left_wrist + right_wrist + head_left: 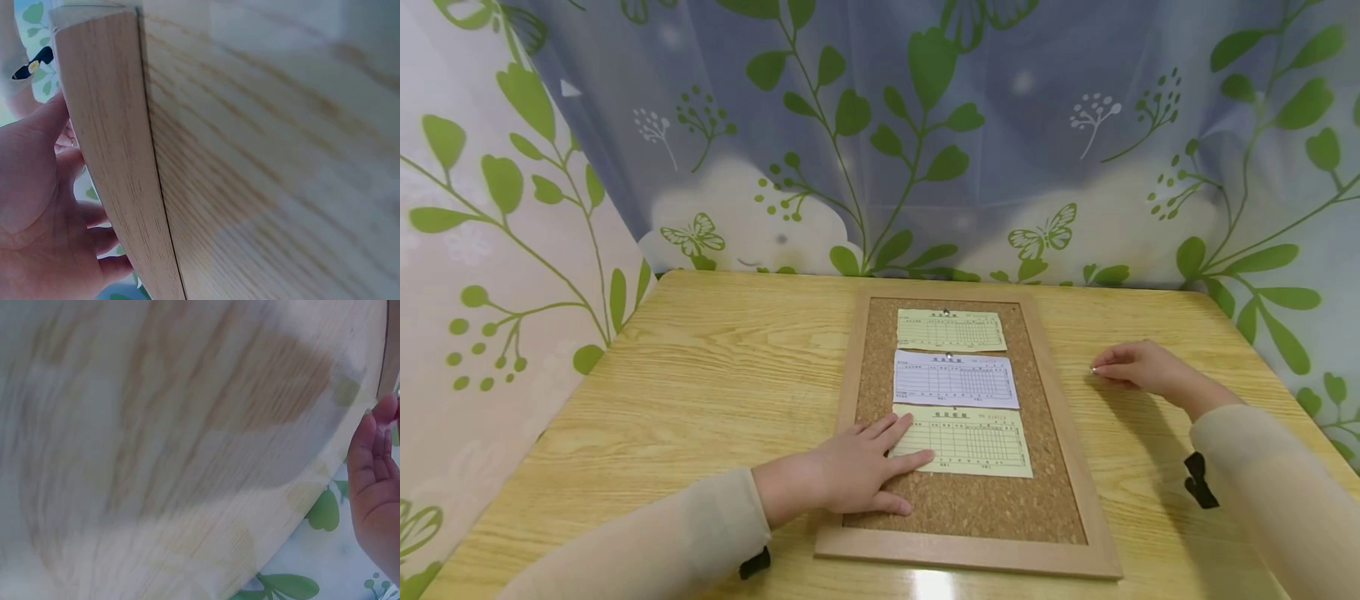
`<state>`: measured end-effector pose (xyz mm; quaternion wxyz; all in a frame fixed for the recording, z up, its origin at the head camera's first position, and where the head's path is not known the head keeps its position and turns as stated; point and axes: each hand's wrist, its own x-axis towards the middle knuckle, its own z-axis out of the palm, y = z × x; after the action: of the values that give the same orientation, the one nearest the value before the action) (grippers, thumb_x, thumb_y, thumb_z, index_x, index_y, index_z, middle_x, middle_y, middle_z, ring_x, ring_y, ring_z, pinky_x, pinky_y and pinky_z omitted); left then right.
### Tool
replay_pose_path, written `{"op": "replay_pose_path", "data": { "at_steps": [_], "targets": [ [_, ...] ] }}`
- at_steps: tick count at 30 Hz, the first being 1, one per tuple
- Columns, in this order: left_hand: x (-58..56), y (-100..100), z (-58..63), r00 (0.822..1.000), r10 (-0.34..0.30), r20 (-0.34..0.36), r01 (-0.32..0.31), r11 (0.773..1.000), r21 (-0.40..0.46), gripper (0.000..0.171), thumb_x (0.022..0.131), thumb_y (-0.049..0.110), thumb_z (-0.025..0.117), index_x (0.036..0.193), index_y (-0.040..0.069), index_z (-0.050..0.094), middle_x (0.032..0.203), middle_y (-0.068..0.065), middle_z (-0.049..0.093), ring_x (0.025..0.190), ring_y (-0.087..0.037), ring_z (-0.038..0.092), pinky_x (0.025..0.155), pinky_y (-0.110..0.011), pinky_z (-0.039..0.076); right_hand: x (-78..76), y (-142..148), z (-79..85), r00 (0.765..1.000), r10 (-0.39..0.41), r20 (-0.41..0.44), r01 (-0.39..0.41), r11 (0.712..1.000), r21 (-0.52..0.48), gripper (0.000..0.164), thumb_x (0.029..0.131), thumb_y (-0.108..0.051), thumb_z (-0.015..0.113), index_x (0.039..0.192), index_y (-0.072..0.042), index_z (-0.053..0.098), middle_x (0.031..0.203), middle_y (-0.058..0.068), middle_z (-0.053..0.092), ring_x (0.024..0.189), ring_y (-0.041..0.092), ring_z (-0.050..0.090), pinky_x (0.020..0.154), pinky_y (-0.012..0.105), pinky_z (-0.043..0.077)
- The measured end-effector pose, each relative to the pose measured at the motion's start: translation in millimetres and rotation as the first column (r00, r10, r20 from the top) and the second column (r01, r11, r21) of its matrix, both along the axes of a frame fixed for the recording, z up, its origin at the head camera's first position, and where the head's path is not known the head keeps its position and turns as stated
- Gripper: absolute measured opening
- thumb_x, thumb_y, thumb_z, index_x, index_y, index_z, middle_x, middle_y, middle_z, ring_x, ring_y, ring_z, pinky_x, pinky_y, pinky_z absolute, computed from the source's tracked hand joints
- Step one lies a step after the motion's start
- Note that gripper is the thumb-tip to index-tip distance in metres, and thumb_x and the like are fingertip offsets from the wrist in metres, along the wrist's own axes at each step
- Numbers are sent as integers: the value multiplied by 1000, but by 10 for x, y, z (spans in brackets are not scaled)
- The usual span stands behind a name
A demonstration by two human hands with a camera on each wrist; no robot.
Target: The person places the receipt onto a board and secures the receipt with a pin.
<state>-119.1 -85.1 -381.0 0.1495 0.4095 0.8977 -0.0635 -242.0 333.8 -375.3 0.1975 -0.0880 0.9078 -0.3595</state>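
Note:
A framed cork board lies on the table with three printed paper slips in a column. The top slip is pale yellow, the middle one lilac, and the lowest pale yellow. Shiny pushpins sit at the upper edges of the top two. My left hand rests on the board with fingers spread, fingertips pressing the lowest slip's left side. Right of the frame, my right hand pinches a small shiny pushpin between thumb and fingertips, above the table.
The board's wooden frame forms a raised rim around the cork. Under it is a wood-grain table, backed by a leaf-patterned curtain. A small dark dot marks the cork's upper right corner.

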Motion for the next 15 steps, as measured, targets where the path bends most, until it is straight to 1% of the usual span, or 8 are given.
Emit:
{"op": "replay_pose_path", "data": {
  "at_steps": [3, 6, 15],
  "targets": [
    [-3, -2, 8, 1000, 4, 7, -4, 1000, 1, 70, 89, 67, 27, 149, 36, 12, 155, -13, 1, 141, -29, 5, 108, -48, 22, 17, -33, 10, 997, -12, 82, 19, 996, -91, 35, 97, -16, 53, 116, 13, 53, 88, 5, 62, 76, 10, 57, 69, 28, 50],
    [-4, -4, 9, 1000, 6, 9, -6, 1000, 1, 70, 89, 67, 27, 149, 36, 12, 155, -13, 0, 141, -29, 5, 108, -48, 22, 28, -59, 12, 990, -9, 139, 29, 989, -148, 34, 97, -13, 50, 117, 15, 50, 85, 4, 60, 74, 10, 56, 68, 28, 50],
    [0, -2, 2, 1000, 6, 4, -6, 1000, 0, 70, 89, 67, 27, 149, 36, 11, 155, -13, 0, 141, -29, 5, 108, -48, 22, 61, -135, 24, 979, -5, 205, 49, 976, -211, 35, 97, -14, 52, 118, 14, 50, 86, 2, 59, 76, 9, 57, 69, 27, 50]
  ]
}}
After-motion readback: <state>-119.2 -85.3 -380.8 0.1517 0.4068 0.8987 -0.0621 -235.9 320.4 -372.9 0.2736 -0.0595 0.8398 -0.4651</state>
